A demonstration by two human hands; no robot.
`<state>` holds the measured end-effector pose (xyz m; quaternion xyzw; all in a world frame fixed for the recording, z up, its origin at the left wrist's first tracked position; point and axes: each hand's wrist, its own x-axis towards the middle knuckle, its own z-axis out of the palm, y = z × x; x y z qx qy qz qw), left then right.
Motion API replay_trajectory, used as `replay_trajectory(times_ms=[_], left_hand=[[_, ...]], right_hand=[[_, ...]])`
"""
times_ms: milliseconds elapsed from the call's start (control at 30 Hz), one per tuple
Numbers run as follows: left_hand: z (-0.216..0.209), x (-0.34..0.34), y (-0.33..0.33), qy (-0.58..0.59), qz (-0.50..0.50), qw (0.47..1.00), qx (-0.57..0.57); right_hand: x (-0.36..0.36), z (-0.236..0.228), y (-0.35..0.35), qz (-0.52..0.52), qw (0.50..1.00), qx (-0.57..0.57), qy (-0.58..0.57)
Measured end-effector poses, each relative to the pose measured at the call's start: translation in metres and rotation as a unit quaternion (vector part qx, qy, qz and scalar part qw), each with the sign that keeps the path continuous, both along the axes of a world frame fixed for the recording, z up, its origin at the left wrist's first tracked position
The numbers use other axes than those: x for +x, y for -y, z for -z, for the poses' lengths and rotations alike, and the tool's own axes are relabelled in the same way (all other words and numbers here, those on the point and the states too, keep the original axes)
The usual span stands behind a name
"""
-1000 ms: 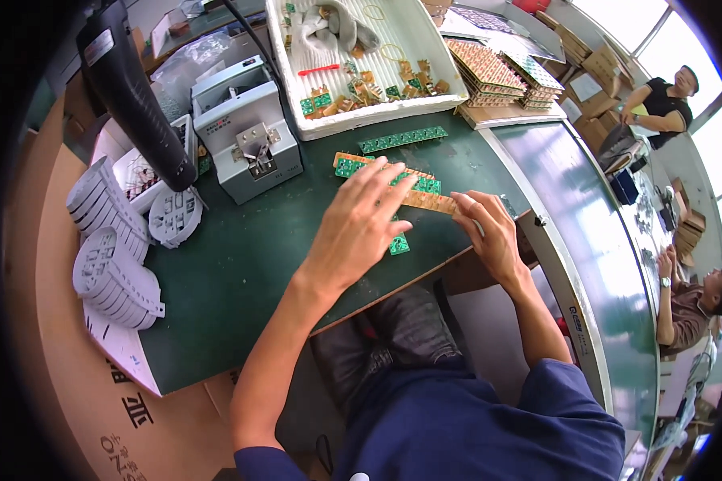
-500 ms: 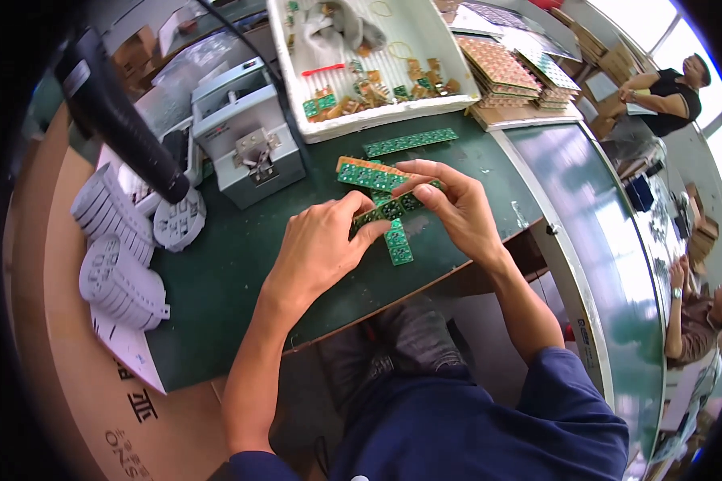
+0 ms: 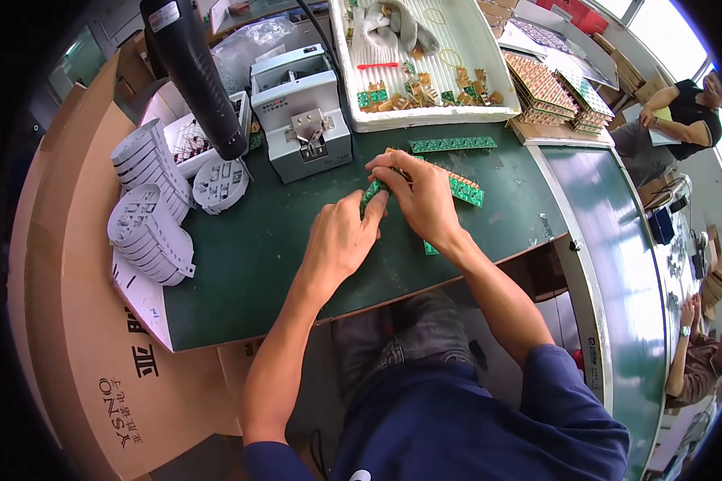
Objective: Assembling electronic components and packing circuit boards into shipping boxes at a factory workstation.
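A green circuit board strip (image 3: 369, 196) is held up between my hands over the dark green tabletop, mostly covered by the fingers. My left hand (image 3: 341, 238) has thumb and fingers closed on its near-left end. Reaching across from the right, my right hand (image 3: 425, 196) is closed on the far end, and its bent fingers hide much of the strip. Under and beside the right hand lie an orange-edged green board strip (image 3: 466, 191) and the end of another board piece (image 3: 431, 248). Farther back a long green board strip (image 3: 453, 144) lies flat.
A grey bench machine (image 3: 301, 120) stands behind my left hand, beside a black cylindrical arm (image 3: 196, 80). Grey plastic parts (image 3: 148, 232) are stacked at the left. A white foam tray (image 3: 433, 120) holds small boards and a glove. Board stacks (image 3: 537, 88) stand far right; two people are beyond.
The whole view has shifted. My right hand has turned over the strip and come close to my left, and the held strip has swung from roughly level to a steeper slant.
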<state>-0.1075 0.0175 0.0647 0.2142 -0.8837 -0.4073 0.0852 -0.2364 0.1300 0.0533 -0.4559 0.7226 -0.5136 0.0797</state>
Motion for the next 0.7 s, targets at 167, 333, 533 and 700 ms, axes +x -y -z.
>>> replay_trajectory(times_ms=[167, 333, 533, 700], left_hand=[[0.012, 0.002, 0.019, -0.030, 0.017, 0.993, 0.112], [0.023, 0.004, 0.028, -0.089, 0.058, 0.986, 0.131], [0.009, -0.007, 0.015, -0.015, 0.038, 0.988, 0.146], [0.006, -0.011, 0.016, -0.019, 0.004, 0.984, 0.179]], right_hand=[[-0.009, 0.003, 0.018, 0.070, 0.994, -0.065, -0.061], [-0.005, 0.003, 0.020, 0.025, 0.991, -0.071, -0.108], [0.002, -0.010, 0.020, -0.084, 0.987, 0.050, 0.125], [0.005, -0.009, 0.029, -0.006, 0.998, 0.056, 0.031]])
